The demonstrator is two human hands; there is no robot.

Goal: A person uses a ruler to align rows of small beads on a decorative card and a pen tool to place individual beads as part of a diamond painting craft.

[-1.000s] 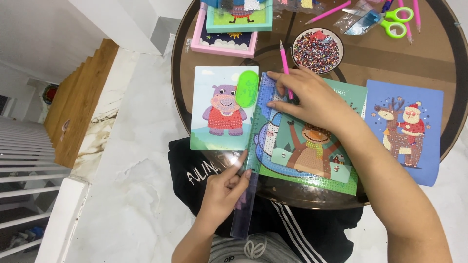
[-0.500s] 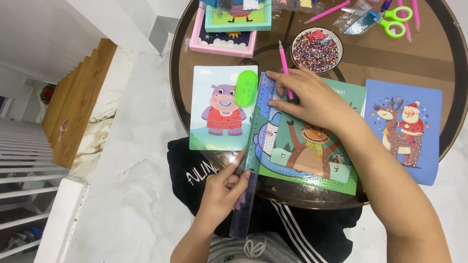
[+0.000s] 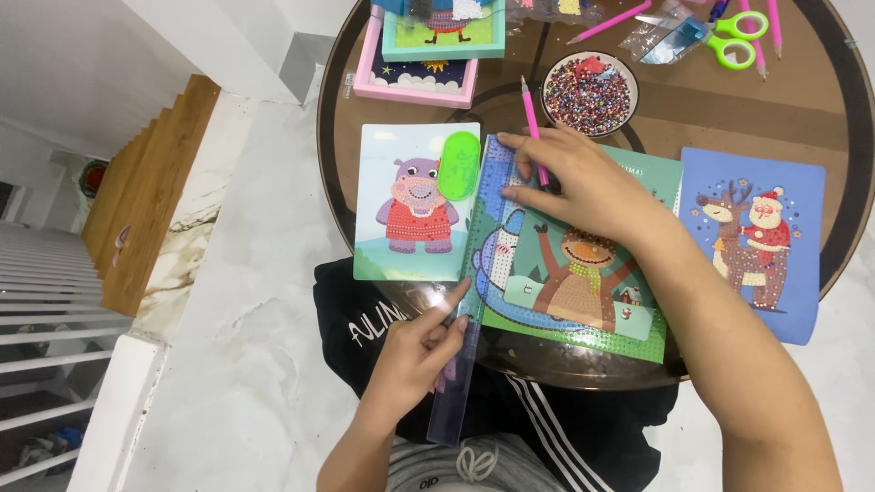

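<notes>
While the bear canvas is pressed flat at the counter's six o'clock by the right hand, its thin, floppy, slippery clear film is pinched at the edge by the left hand.

Left hand slightly higher (film too)

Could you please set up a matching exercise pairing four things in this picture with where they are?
1. round bowl of beads
2. hippo picture card
3. clear film strip
4. green-handled scissors

a. pinched in the left hand
b. left of the bear canvas
c. table's far edge
d. just beyond the right hand

Pairs: 1-d, 2-b, 3-a, 4-c
</notes>
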